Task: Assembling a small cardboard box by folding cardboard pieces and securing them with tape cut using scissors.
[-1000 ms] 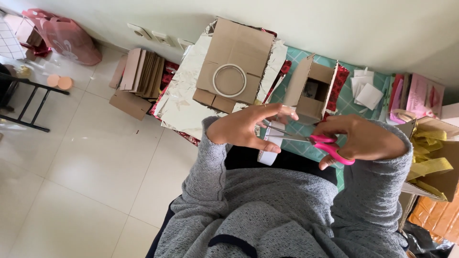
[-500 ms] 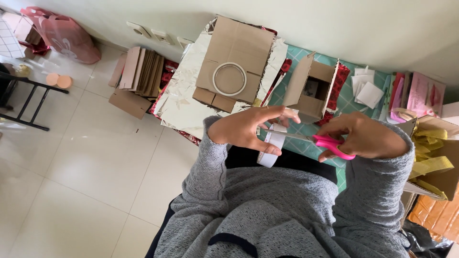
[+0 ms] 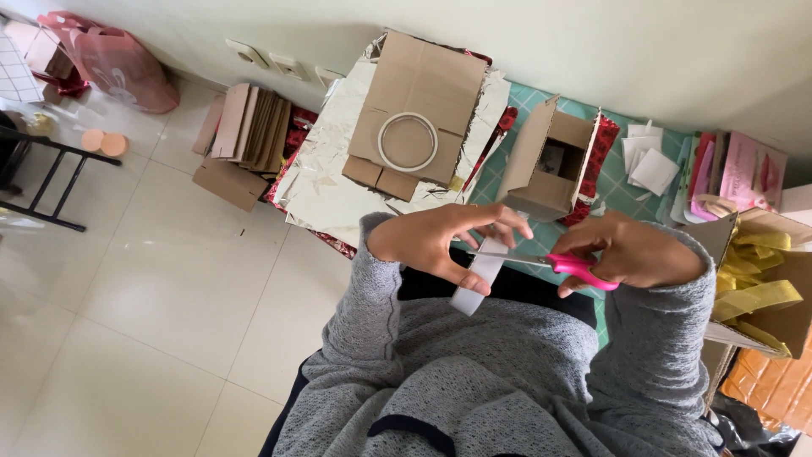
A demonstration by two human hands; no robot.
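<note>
My left hand (image 3: 440,241) pinches a pale strip of tape or paper (image 3: 478,279) that hangs down below my fingers. My right hand (image 3: 630,251) grips pink-handled scissors (image 3: 575,267), and their thin blades point left across the strip near my left fingertips. Both grey sleeves frame the hands. Just beyond them lies a teal cutting mat (image 3: 630,199) with a small open cardboard box (image 3: 550,165) on it.
A flat cardboard piece (image 3: 419,97) with a roll of clear tape (image 3: 408,142) rests on silver foil sheets (image 3: 326,190). Stacked cardboard (image 3: 245,127) lies on the tiled floor at left. White paper squares (image 3: 647,161), pink cards (image 3: 744,169) and yellow ribbon (image 3: 757,296) sit at right.
The strip now hangs lower from my left fingers, and the scissor blades have slid further across it. Both hands have stayed close together.
</note>
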